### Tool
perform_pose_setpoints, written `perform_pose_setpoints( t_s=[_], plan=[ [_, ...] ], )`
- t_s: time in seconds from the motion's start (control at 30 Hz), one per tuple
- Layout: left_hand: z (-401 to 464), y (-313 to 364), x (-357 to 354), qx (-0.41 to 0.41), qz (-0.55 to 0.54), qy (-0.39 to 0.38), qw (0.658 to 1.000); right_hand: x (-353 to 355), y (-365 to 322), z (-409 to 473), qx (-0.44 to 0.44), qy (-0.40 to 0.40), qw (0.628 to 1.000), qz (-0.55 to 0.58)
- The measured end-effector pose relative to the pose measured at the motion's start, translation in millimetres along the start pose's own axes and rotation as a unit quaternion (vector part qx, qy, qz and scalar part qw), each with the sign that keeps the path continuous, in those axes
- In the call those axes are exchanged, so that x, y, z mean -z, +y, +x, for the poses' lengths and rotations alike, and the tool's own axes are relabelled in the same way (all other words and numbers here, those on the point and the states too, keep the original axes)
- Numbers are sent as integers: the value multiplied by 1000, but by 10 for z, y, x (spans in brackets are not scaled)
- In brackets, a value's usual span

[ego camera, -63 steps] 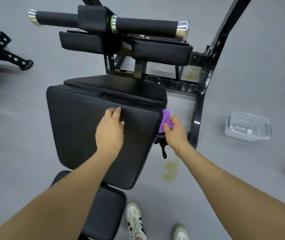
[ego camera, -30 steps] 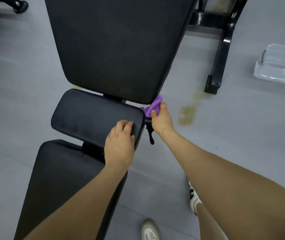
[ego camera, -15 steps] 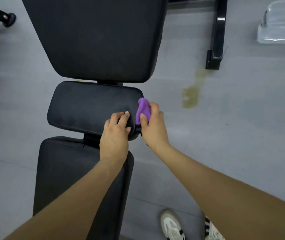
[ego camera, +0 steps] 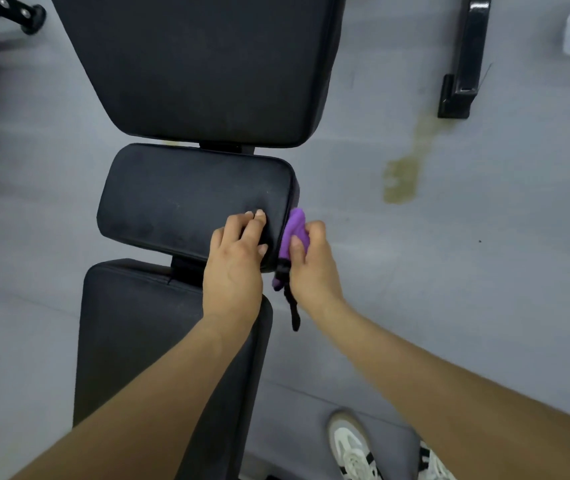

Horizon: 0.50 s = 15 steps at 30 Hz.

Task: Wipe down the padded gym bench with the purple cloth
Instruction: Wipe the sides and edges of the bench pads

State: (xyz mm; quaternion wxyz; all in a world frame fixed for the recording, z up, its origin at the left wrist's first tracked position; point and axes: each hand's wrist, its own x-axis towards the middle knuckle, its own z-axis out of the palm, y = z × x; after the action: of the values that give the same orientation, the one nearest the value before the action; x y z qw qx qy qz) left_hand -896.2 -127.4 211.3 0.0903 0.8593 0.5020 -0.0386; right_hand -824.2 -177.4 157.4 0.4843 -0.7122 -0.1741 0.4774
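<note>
Since the frame half a second before, little displacement was noted: both hands were found at the right end of the middle pad (ego camera: 186, 199), with the purple cloth (ego camera: 294, 230) lower against that pad's side edge. The fingers (ego camera: 298, 249) of the right hand (ego camera: 313, 268) were observed clenched around the purple cloth, which was pressed to the right side face of the middle pad; a bunched tail of cloth and a dark strap (ego camera: 292, 306) were seen hanging below the hand. The left hand (ego camera: 235, 268) was recorded resting flat, fingers spread and gripping nothing, on the pad's near right corner. Beyond it the large back pad (ego camera: 204, 64) and, nearer, the seat pad (ego camera: 138, 341) of the padded gym bench were noted. On the grey floor (ego camera: 484, 271) a yellowish stain (ego camera: 403, 174), a black frame foot (ego camera: 460, 88) and white shoes (ego camera: 354, 452) were seen.
</note>
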Motion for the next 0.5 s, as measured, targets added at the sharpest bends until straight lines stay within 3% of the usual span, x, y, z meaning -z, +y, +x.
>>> perform_pose_setpoints(
  t_s=[0.13,0.27,0.4,0.5],
  plan=[
    [8,-2,-6,-4,-3,3,1000,72,-190,461,-7,49,998,-41],
    [5,-21,-45,-5,-11,14,1000,207,-385,831,18,50,996,-70],
    [-3,-21,-42,2,-17,7,1000,67,-201,308,24,55,998,-31],
    [-6,5,-26,7,-10,3,1000,-67,-22,-122,18,18,1000,5]
  ],
)
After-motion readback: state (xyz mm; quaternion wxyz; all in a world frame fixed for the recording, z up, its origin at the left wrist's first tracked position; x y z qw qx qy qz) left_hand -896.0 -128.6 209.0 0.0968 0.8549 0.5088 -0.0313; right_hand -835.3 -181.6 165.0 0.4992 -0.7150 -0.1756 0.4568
